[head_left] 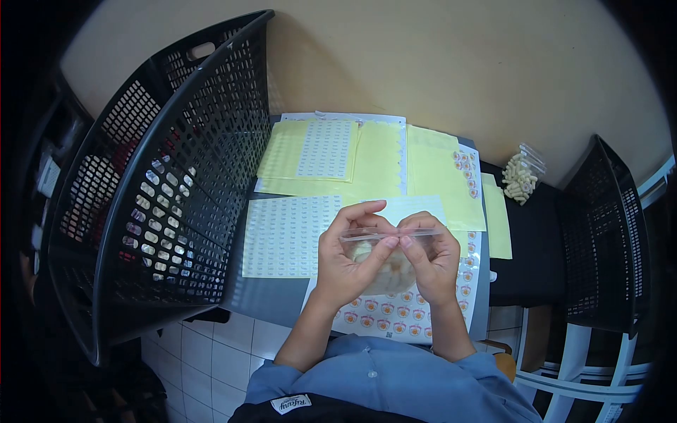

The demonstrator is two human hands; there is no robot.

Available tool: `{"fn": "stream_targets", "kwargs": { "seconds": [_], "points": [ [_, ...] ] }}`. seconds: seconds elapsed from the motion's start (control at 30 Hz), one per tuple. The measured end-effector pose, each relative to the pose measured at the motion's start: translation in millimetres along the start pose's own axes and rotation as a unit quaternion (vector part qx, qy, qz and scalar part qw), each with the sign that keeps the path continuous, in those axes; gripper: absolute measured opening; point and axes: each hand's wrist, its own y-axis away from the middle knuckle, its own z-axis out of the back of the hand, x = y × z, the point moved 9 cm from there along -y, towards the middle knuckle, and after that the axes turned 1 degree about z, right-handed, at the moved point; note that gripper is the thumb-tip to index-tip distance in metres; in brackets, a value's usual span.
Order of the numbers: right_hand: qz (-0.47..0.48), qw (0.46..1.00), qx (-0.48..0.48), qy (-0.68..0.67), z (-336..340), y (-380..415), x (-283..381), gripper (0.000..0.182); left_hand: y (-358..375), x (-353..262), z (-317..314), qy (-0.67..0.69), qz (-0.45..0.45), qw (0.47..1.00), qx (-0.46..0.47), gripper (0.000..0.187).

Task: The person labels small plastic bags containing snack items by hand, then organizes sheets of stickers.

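A clear plastic bag (pixel 384 277) with pale pieces inside hangs between my two hands, over the sticker sheets. My left hand (pixel 355 255) pinches the bag's top edge from the left, thumb against the plastic. From the right, my right hand (pixel 431 259) pinches the same edge, and the two thumbs nearly meet at its middle. Below the bag lies a sheet of round orange-and-pink stickers (pixel 367 319). A sheet with rows of small printed labels (pixel 282 236) is left of my left hand.
A big black perforated basket (pixel 204 176) rises on the left, another black basket (pixel 606 240) at the right. Yellow sheets (pixel 381 158) lie toward the wall. A clear bag of pale sticks (pixel 520 180) rests on the black surface (pixel 529 247) at the right.
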Motion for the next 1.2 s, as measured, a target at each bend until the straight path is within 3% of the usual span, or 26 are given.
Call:
{"fn": "stream_targets", "kwargs": {
  "seconds": [0.57, 1.2],
  "points": [
    [0.024, 1.000, 0.005, -0.001, 7.0, -13.2, 1.2, 0.007, -12.3, 2.7, -6.7, -0.003, -0.024, 1.000, -0.002, 0.047],
    [0.078, 0.995, -0.025, 0.050, 7.3, -8.8, 0.7, 0.009, -3.4, -5.7, 2.8, -0.077, -0.116, 0.988, -0.070, 0.037]
  ]
}}
